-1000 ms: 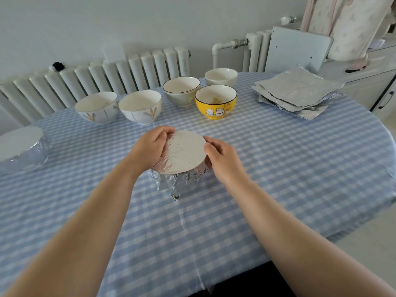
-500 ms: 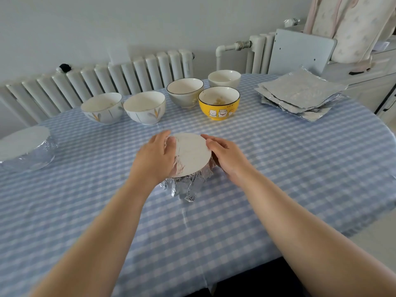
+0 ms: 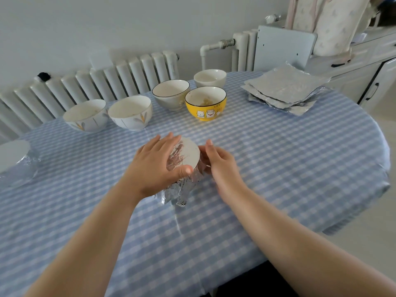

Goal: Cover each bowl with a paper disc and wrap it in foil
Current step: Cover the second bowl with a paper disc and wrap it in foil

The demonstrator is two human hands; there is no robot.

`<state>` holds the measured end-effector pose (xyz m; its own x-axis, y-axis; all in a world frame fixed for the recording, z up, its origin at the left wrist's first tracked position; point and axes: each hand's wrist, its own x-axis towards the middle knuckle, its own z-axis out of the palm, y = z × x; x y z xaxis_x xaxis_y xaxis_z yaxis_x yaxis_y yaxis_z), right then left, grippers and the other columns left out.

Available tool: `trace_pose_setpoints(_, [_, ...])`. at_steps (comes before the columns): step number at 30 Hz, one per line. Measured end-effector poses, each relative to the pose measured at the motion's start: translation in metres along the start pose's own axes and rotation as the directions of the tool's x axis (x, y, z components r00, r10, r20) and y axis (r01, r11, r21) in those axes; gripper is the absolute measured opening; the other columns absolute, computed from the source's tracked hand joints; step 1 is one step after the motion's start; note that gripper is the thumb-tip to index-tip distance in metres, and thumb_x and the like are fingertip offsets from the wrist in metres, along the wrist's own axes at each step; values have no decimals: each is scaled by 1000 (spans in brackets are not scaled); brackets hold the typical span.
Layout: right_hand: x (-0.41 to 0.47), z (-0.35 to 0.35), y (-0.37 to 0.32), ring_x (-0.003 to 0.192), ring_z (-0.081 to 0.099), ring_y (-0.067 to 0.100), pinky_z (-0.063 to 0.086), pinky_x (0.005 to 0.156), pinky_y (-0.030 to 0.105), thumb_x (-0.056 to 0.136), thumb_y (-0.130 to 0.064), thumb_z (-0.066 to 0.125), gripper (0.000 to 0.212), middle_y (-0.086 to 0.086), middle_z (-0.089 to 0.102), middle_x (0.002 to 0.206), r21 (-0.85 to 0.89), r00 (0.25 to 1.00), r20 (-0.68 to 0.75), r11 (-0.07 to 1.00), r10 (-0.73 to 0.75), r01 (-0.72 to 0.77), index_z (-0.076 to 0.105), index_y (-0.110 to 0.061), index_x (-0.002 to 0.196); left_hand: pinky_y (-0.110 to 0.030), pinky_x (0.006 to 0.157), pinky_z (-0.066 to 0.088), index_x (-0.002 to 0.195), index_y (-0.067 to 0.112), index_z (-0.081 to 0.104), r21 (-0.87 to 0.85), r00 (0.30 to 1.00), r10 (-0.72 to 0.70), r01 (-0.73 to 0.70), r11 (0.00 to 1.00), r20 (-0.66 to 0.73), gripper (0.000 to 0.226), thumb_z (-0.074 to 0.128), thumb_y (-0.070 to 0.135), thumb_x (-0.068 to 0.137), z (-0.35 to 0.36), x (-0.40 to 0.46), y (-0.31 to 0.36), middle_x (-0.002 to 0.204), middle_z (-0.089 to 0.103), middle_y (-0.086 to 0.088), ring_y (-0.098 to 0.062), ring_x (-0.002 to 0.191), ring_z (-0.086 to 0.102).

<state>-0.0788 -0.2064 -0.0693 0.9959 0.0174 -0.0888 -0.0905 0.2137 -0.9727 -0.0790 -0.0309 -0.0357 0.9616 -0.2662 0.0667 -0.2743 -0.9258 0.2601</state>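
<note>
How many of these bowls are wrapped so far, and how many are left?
One wrapped bowl sits finished at the table's left edge. The left hand and right hand are pressing foil around a second, disc-covered bowl. Five bowls remain uncovered, including the yellow bowl, with the foil sheets stacked far right.

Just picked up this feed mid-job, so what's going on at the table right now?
A person is wrapping a bowl in foil at the middle of the table. The left hand presses the foil over the edge of the paper disc on top, while the right hand works the foil at the side. One wrapped bowl sits far left; five open bowls wait behind, with the foil stack at the back right.
</note>
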Motion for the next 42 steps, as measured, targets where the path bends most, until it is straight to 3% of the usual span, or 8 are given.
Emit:
trace_pose_setpoints(3, [-1,0,3,68,61,19,55,81,41,99,-42,53,45,6,65,69,76,1000,4,997,20,-20,71,-6,78,-41,121,7,156,34,15,2,1000,-4,4,1000,-3,132,6,106,47,0,1,1,165,12,10,-14,152,5])
trace_pose_setpoints(16, [6,12,12,51,50,6,43,65,31,94,-33,65,31,-11,57,49,6,982,-186,1000,23,-22,53,-15,73,-42,120,12,156,32,19,-21,998,-7,6,1000,-68,122,16,101,55,5,1,-3,163,17,11,-14,150,11])
trace_pose_setpoints(23, [6,19,9,54,56,-3,43,56,13,96,-36,61,26,-7,64,63,-177,968,-200,977,-153,118,58,-19,77,-43,120,16,155,28,23,-108,992,-45,32,994,-120,131,12,105,51,6,-3,-8,162,21,9,-16,149,15])
trace_pose_setpoints(28, [2,18,15,82,68,14,57,90,37,102,-29,51,29,3,73,84,69,986,-168,997,-21,33,67,-12,86,-36,117,18,154,27,27,-193,988,-68,41,980,-135,118,30,96,58,3,-4,-10,157,32,8,-15,145,22])
trace_pose_setpoints(31, [0,14,12,89,69,17,52,100,40,99,-3,44,25,8,74,92,225,996,-76,974,47,-29,68,-7,91,-36,115,23,153,27,30,-255,988,-82,47,966,-127,108,34,86,63,1,-3,-12,153,38,7,-14,142,28])
trace_pose_setpoints(35, [-2,17,15,105,67,18,49,103,35,87,14,44,39,5,74,104,184,1000,24,983,-12,7,68,-12,101,-37,111,29,150,29,35,-400,987,-128,78,913,-98,105,37,86,63,-1,-1,-23,149,43,6,-15,139,35])
trace_pose_setpoints(39, [0,18,17,100,68,8,52,86,20,91,-1,64,23,-1,74,105,119,997,39,991,-70,65,67,-13,111,-30,107,30,148,29,39,-475,990,-117,63,878,-83,114,38,99,57,-2,0,-29,140,43,16,-9,135,38])
trace_pose_setpoints(42, [4,17,18,98,70,12,54,92,30,89,-13,70,14,-2,75,101,46,998,-19,997,-68,68,70,-19,102,-28,105,29,148,28,38,-431,989,-111,59,900,-96,102,40,87,64,-2,-1,-26,138,41,18,-11,137,37])
